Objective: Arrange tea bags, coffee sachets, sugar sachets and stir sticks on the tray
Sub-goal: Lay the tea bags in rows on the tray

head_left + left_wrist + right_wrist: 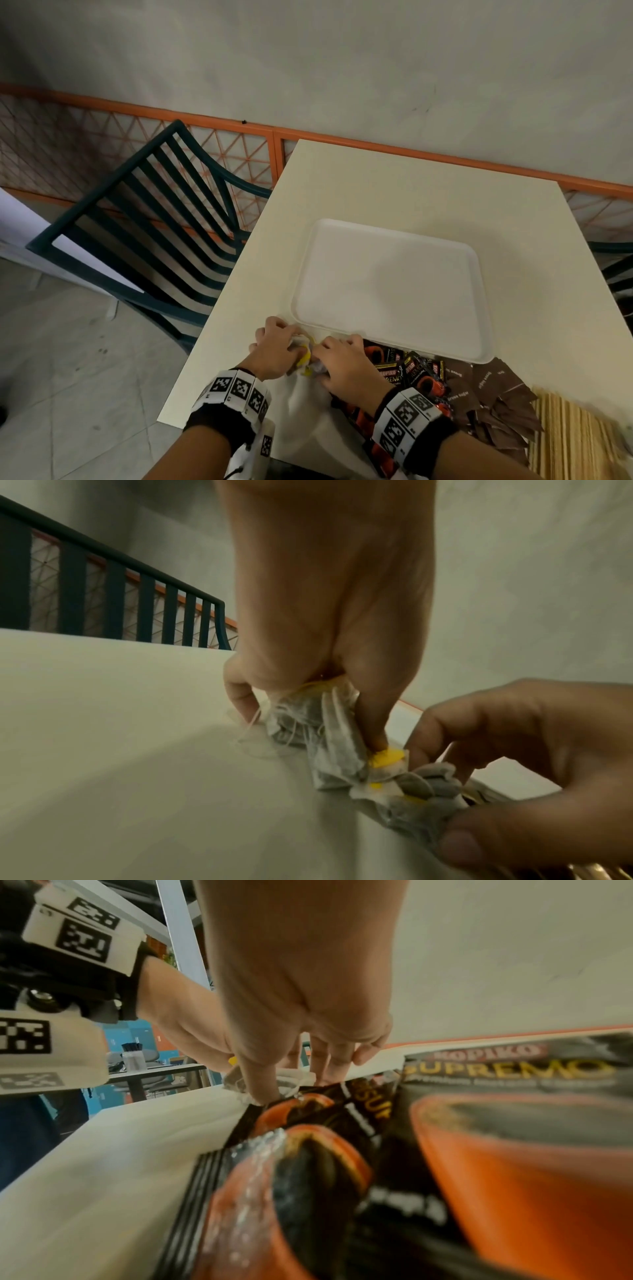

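Observation:
A bunch of grey tea bags (306,358) with yellow tags lies on the cream table just in front of the white tray's (394,291) near left corner. My left hand (277,346) pinches one end of the tea bags (339,750). At the other end my right hand (342,366) has thumb and fingers curled round them. Black and orange coffee sachets (411,370) lie right of my hands, with brown sugar sachets (493,387) beyond them. Wooden stir sticks (575,435) lie at the far right. Nothing lies on the tray.
A dark green slatted chair (154,212) stands at the table's left side. An orange lattice fence (239,150) and a grey wall run behind the table. The table's left edge (205,329) is close to my left hand.

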`<state>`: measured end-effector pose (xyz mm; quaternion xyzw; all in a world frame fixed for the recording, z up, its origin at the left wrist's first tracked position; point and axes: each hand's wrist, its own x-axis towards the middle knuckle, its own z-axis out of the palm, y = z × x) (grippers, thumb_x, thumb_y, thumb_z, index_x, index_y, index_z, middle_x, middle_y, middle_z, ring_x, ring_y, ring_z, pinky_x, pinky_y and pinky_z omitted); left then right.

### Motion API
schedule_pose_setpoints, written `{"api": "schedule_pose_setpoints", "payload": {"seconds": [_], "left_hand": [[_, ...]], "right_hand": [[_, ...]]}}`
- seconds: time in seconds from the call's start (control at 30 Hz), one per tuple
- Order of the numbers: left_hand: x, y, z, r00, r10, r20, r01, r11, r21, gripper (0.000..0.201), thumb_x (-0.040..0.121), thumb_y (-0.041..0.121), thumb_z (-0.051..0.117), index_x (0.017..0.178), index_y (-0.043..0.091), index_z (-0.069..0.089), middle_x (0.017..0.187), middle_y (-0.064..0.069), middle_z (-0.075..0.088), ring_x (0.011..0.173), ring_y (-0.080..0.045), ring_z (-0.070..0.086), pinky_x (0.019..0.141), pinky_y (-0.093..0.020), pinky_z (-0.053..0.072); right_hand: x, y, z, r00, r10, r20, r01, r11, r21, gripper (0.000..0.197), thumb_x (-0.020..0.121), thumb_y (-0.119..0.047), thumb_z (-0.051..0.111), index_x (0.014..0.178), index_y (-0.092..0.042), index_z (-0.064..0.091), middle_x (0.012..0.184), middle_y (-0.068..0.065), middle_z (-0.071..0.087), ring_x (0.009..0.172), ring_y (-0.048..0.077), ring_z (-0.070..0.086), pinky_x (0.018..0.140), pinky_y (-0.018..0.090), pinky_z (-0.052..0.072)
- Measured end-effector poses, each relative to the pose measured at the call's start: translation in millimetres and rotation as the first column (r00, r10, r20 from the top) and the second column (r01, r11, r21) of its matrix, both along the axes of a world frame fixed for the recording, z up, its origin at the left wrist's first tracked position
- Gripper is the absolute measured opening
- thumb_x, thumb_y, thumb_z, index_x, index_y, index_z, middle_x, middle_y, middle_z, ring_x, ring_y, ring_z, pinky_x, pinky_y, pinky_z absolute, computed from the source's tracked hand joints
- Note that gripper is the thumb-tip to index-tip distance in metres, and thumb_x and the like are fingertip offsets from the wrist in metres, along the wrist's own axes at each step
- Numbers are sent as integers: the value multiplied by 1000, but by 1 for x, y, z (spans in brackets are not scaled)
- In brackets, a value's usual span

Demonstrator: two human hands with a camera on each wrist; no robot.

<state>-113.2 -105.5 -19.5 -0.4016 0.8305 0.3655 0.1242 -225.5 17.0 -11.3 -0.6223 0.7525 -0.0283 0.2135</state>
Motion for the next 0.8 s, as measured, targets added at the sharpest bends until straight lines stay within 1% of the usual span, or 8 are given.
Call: {"api": "schedule_pose_setpoints", "payload": {"seconds": [0.17, 0.3, 0.4, 0.47, 0.53, 0.63, 0.73, 0.8], "left_hand": [[6, 1, -3, 994, -32, -109, 34, 999, 21, 34, 90, 22, 49, 124, 25, 47, 133, 6, 39, 116, -20, 33, 91, -32, 31], [13, -4, -7, 990, -20, -138, 27, 998, 49, 22, 89, 22, 53, 110, 27, 47, 114, 4, 46, 114, -22, 39, 97, -40, 37], [15, -5, -12, 992, 6, -127, 7, 995, 102, 41, 88, 27, 56, 127, 25, 42, 121, 0, 47, 120, -24, 39, 102, -43, 36], [15, -6, -14, 995, -58, -83, 63, 996, 63, 46, 90, 30, 52, 134, 23, 39, 130, -2, 43, 124, -24, 35, 104, -40, 34], [13, -5, -14, 989, -140, -45, 139, 990, -10, 39, 93, 32, 48, 130, 22, 45, 128, -3, 43, 122, -25, 35, 101, -38, 34], [14, -5, -16, 989, -133, -72, 129, 990, -57, 35, 92, 35, 49, 125, 21, 51, 125, -3, 43, 117, -24, 37, 96, -33, 34], [22, -5, -20, 987, -102, -123, 91, 991, -96, 44, 89, 50, 43, 124, 24, 47, 123, 8, 35, 114, -16, 32, 88, -27, 24], [28, -6, -24, 977, -83, -194, 67, 994, -87, 51, 83, 57, 36, 121, 24, 45, 116, 12, 36, 110, -13, 33, 88, -26, 20]], "right_hand": [[-1, -4, 6, 991, -67, 120, 72, 997, -33, 24, 87, -18, 43, 109, -17, 54, 112, 1, 53, 105, 20, 49, 96, 35, 23], [-9, 0, 13, 973, -140, 181, 153, 986, -60, 23, 84, -15, 48, 105, -19, 56, 108, -3, 52, 101, 17, 50, 90, 29, 23], [-22, 5, 21, 918, -250, 307, 302, 943, -136, 18, 81, -13, 56, 98, -18, 59, 97, -5, 49, 92, 15, 53, 83, 24, 33], [-31, 8, 27, 837, -335, 433, 437, 885, -160, 16, 79, -9, 62, 94, -14, 61, 97, -1, 50, 87, 16, 55, 74, 13, 40], [-38, 10, 32, 732, -416, 540, 573, 804, -157, 15, 79, -7, 65, 90, -16, 61, 99, 2, 54, 84, 15, 60, 65, 7, 43], [-45, 13, 35, 515, -498, 697, 726, 686, -46, 15, 78, -10, 69, 88, -18, 60, 100, 2, 61, 76, 7, 62, 57, 8, 45], [-50, 20, 34, 320, -511, 797, 810, 585, 49, 15, 79, -10, 69, 90, -16, 61, 97, 1, 63, 76, 10, 60, 56, 12, 46], [-51, 24, 32, 247, -504, 828, 836, 542, 80, 16, 79, -8, 69, 93, -10, 61, 96, 2, 65, 80, 13, 61, 60, 14, 49]]}}
